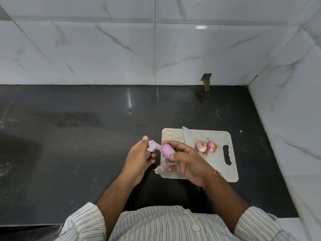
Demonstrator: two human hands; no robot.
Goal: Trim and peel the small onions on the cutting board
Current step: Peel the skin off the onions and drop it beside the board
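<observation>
Right hand (186,160): fingers curled round a bare pink onion (167,150), held above the cutting board's (217,169) left edge.
Left hand (141,156): pinches a strip of skin (153,146) that hangs from it.
Done: this onion looks nearly peeled.
Left: two onions (206,146) on the board keep their skins, beside the knife (188,138).

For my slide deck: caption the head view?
Right hand holds onion; left hand pulls skin.

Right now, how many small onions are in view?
3. One onion is in the right hand's grip, being peeled by the left hand; two onions sit touching on the cutting board. None seem hidden.
</observation>
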